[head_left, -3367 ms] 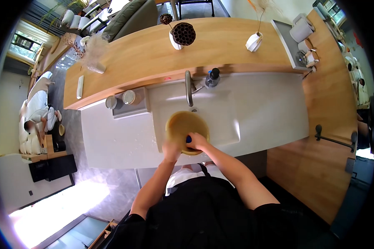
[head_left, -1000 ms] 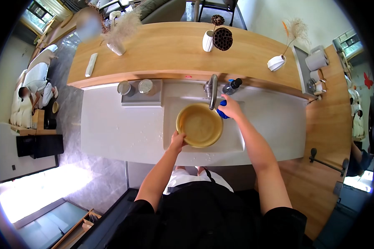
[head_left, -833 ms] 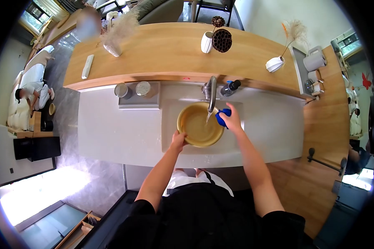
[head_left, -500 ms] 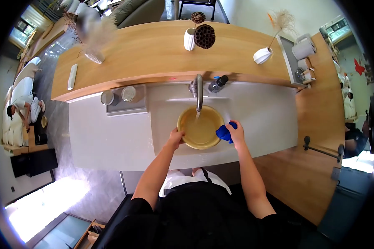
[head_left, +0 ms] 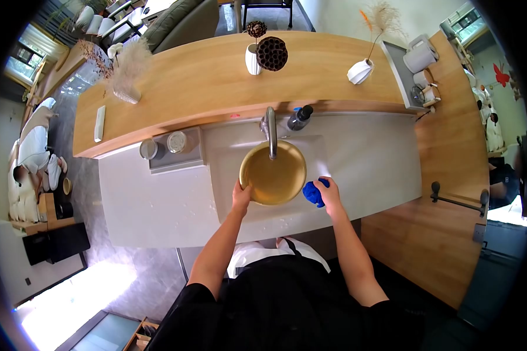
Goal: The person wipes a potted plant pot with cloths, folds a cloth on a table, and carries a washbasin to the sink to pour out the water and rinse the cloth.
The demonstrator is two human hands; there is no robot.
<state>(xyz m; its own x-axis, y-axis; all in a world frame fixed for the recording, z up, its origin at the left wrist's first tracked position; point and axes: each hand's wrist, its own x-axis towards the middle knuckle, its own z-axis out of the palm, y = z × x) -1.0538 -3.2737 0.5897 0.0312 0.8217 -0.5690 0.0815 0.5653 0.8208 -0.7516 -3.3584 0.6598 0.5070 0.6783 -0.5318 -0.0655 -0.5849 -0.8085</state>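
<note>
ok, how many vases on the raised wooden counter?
3. Left vase, holding pampas plumes; middle vase, with a dried lotus pod; right vase, faceted, with a feathery stem. None appears hidden there.

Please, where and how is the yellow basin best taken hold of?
Probably by the rim of the yellow basin, left and right, from the near side: the round edge is exposed there, while the faucet overhangs the far part. The left hand grips the left side.
</note>
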